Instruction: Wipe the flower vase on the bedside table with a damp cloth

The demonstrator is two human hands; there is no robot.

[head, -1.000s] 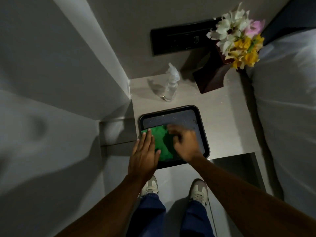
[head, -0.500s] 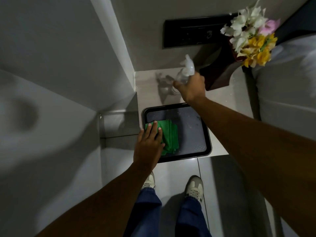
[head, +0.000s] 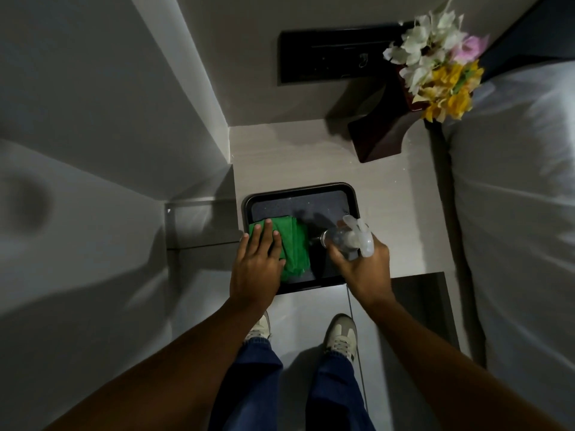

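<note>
Your left hand point(head: 256, 269) is lying flat, fingers point(head: 255, 242) spread and straight, pressing down on the green cloth point(head: 294, 247), not gripping anything. The cloth sits folded in the left half of the dark tray point(head: 348, 197), and the tray is at the front edge of the pale table point(head: 311, 157).

Your right hand point(head: 362, 264) is curled around a clear spray bottle point(head: 350, 236), fingers wrapped tight on its body, holding it over the right side of the tray just beside the cloth. I can't tell which way the nozzle points.

The flower vase point(head: 381, 135) is at the back right corner of the table, well apart from both hands, dark with white, yellow and pink flowers point(head: 435, 66) on top. The bed point(head: 513, 213) is right beside it.
</note>
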